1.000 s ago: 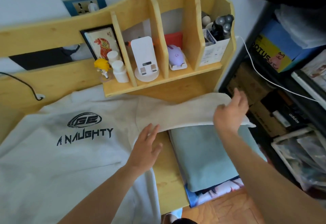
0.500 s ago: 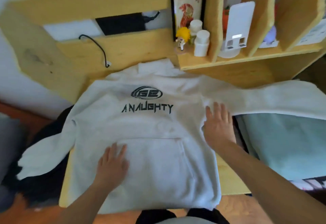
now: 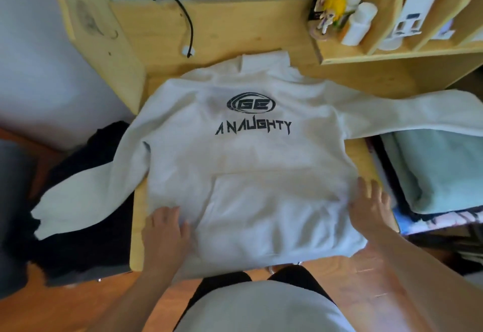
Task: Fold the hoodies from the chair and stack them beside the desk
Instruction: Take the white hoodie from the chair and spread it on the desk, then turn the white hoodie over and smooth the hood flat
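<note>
A white hoodie [image 3: 251, 164] with a black "A NAUGHTY" print lies face up on the wooden desk [image 3: 230, 31], both sleeves spread out past the desk's sides. My left hand [image 3: 164, 235] rests flat on its lower left hem. My right hand [image 3: 371, 206] lies flat with fingers spread on its lower right edge. A folded pale green garment [image 3: 441, 167] sits on a stack to the right of the desk, under the hoodie's right sleeve. Dark clothes [image 3: 86, 201] lie piled at the left under the other sleeve.
A wooden shelf unit [image 3: 397, 52] at the back right of the desk holds small white bottles [image 3: 359, 23], a yellow figurine [image 3: 330, 10] and a white stand. A black cable [image 3: 183, 18] hangs at the desk's back panel. Wooden floor [image 3: 339, 271] lies below the front edge.
My view swung from the right sleeve to the whole hoodie. Both hands slid down the hoodie's body to its lower corners, the right hand having left the sleeve.
</note>
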Tool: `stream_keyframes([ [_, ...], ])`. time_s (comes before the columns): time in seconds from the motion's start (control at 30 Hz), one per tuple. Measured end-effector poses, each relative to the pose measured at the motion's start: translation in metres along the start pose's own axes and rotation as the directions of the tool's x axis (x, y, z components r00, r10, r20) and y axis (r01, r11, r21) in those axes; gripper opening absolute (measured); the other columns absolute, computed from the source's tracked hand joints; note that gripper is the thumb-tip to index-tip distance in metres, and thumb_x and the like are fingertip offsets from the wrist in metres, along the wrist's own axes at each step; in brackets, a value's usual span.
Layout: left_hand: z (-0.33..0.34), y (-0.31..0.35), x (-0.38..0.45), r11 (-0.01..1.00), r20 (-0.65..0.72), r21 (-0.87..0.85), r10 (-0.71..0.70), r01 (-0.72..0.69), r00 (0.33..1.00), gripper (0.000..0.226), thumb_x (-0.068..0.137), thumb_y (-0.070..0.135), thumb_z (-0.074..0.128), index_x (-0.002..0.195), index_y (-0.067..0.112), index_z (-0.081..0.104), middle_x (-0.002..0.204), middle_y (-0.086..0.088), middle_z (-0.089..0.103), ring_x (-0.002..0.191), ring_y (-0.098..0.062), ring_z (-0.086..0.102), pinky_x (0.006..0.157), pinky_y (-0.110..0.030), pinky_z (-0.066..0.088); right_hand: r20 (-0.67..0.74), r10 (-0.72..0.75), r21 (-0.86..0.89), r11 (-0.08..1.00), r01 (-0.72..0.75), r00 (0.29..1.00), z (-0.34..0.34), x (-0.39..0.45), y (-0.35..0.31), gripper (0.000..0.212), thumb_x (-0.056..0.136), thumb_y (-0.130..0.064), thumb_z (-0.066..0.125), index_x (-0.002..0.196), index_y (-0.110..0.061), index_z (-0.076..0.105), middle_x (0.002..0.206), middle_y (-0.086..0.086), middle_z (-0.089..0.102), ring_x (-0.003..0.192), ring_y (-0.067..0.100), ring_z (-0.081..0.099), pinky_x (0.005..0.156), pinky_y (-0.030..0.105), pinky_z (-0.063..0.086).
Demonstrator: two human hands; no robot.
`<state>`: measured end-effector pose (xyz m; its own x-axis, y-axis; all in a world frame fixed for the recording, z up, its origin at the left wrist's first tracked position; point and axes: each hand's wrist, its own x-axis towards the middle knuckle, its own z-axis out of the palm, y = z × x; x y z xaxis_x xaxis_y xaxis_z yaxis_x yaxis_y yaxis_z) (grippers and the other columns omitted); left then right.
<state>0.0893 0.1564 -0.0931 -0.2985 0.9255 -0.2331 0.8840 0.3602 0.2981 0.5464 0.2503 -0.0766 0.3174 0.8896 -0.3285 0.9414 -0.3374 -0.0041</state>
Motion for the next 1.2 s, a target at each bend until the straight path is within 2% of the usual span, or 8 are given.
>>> stream_keyframes([
  [0.2, 0.005, -0.018, -0.016, 0.981, 0.215, 0.193, -0.034, -0.008, 0.976, 0.066, 0.100, 0.054, 0.038, 0.161, 0.034, 0.022, 0.167, -0.015, 0.016, 0.153, -0.044, 0.009, 0.123, -0.059, 0.011, 0.066, -0.023, -0.120, 0.992, 0.031, 0.998, 0.011, -0.039, -0.011, 0.085, 0.093, -0.016, 0.050, 0.156, -0.037, -0.002, 0.148, 0.007, 0.014, 0.123, 0.034, 0.035, 0.096, 0.047, 0.047],
  [0.33, -0.006, -0.007, -0.001, 0.950, 0.067, 0.288, 0.105, -0.120, 0.992, 0.044, 0.082, 0.037, 0.052, 0.114, 0.013, 0.069, 0.143, -0.020, 0.048, 0.141, -0.047, 0.034, 0.117, -0.061, 0.023, 0.131, 0.142, -0.224, 0.968, -0.110, 0.981, -0.029, -0.003, -0.036, 0.050, 0.101, -0.026, 0.041, 0.149, -0.040, 0.035, 0.159, 0.006, 0.008, 0.140, 0.037, 0.023, 0.114, 0.051, 0.029],
  [0.43, -0.021, 0.025, 0.030, 0.948, 0.038, 0.263, 0.174, -0.178, 0.984, 0.033, 0.079, 0.028, 0.045, 0.075, 0.007, 0.069, 0.115, -0.020, 0.061, 0.118, -0.046, 0.054, 0.105, -0.060, 0.038, 0.084, -0.081, -0.289, 0.952, 0.102, 0.993, -0.070, 0.027, -0.091, 0.038, 0.095, -0.021, 0.042, 0.129, -0.018, 0.060, 0.144, 0.009, 0.038, 0.131, 0.032, 0.037, 0.107, 0.045, 0.039],
  [0.53, -0.024, 0.054, 0.081, 0.940, 0.037, 0.202, 0.272, -0.274, 0.962, 0.043, 0.086, 0.031, 0.040, 0.098, 0.001, 0.069, 0.112, -0.021, 0.062, 0.108, -0.044, 0.058, 0.092, -0.053, 0.051, 0.083, -0.292, -0.144, 0.942, 0.302, 0.953, -0.091, 0.058, -0.147, 0.036, 0.092, -0.012, 0.044, 0.123, -0.012, 0.062, 0.124, 0.013, 0.052, 0.118, 0.032, 0.047, 0.096, 0.043, 0.048],
  [0.73, -0.010, 0.081, 0.188, 0.906, -0.112, 0.290, 0.352, -0.308, 0.929, 0.059, 0.101, 0.043, 0.039, 0.156, 0.022, 0.039, 0.163, -0.021, 0.028, 0.150, -0.046, 0.024, 0.119, -0.060, 0.025, -0.152, -0.489, 0.102, 0.856, 0.506, 0.859, -0.110, 0.150, -0.253, 0.055, 0.096, -0.015, 0.050, 0.150, -0.014, 0.037, 0.155, 0.013, 0.031, 0.140, 0.034, 0.028, 0.113, 0.045, 0.032],
  [0.87, 0.010, 0.071, 0.231, 0.930, -0.060, 0.336, 0.181, -0.150, 0.982, 0.068, 0.097, 0.062, 0.010, 0.161, 0.038, 0.019, 0.171, -0.006, 0.011, 0.157, -0.033, 0.006, 0.126, -0.053, 0.001, -0.317, -0.298, 0.294, 0.872, 0.392, 0.900, -0.125, 0.237, -0.315, 0.071, 0.096, -0.041, 0.052, 0.155, -0.013, 0.022, 0.161, 0.016, 0.020, 0.147, 0.038, 0.017, 0.119, 0.048, 0.018],
  [1.0, 0.029, 0.059, 0.235, 0.929, -0.127, 0.347, 0.180, -0.126, 0.975, 0.067, 0.098, 0.065, 0.018, 0.160, 0.039, 0.023, 0.170, -0.006, 0.018, 0.157, -0.033, 0.012, 0.125, -0.055, 0.006, -0.083, -0.227, 0.296, 0.924, 0.242, 0.970, -0.078, 0.278, -0.325, 0.108, 0.085, -0.065, 0.062, 0.158, -0.018, -0.001, 0.163, 0.018, 0.013, 0.149, 0.041, 0.014, 0.120, 0.052, 0.017],
  [1.2, 0.012, 0.053, 0.214, 0.931, -0.008, 0.307, 0.207, -0.195, 0.978, 0.065, 0.095, 0.069, 0.025, 0.156, 0.046, 0.029, 0.167, -0.002, 0.025, 0.154, -0.030, 0.018, 0.122, -0.056, 0.018, -0.181, -0.145, 0.375, 0.904, 0.204, 0.973, -0.062, 0.289, -0.315, 0.081, 0.082, -0.045, 0.074, 0.146, -0.016, 0.033, 0.144, 0.017, 0.046, 0.132, 0.039, 0.043, 0.107, 0.050, 0.039],
])
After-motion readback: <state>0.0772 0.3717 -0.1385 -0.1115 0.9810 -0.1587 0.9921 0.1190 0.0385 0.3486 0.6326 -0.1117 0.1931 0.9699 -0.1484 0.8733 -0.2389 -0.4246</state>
